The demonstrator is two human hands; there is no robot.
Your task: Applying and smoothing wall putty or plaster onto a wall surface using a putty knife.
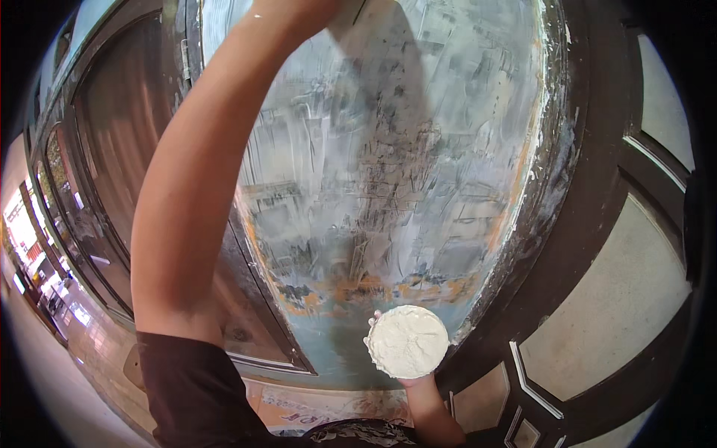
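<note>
1. One round white tub of putty [408, 341] sits low in the middle, before the smeared grey panel [388, 172].
2. Right hand [413, 379] grips the tub from beneath, fingers closed round its rim.
3. Left hand runs out past the top edge; whether it is open or closed cannot be told.
4. Dark door frame [597, 149] borders the panel's right edge.

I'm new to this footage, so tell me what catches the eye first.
A tall wall panel smeared with streaky white filler fills the middle. Below it, the right hand holds up a round dish of white paste. The left arm stretches up across the left side, its hand out of view at the top.
</note>
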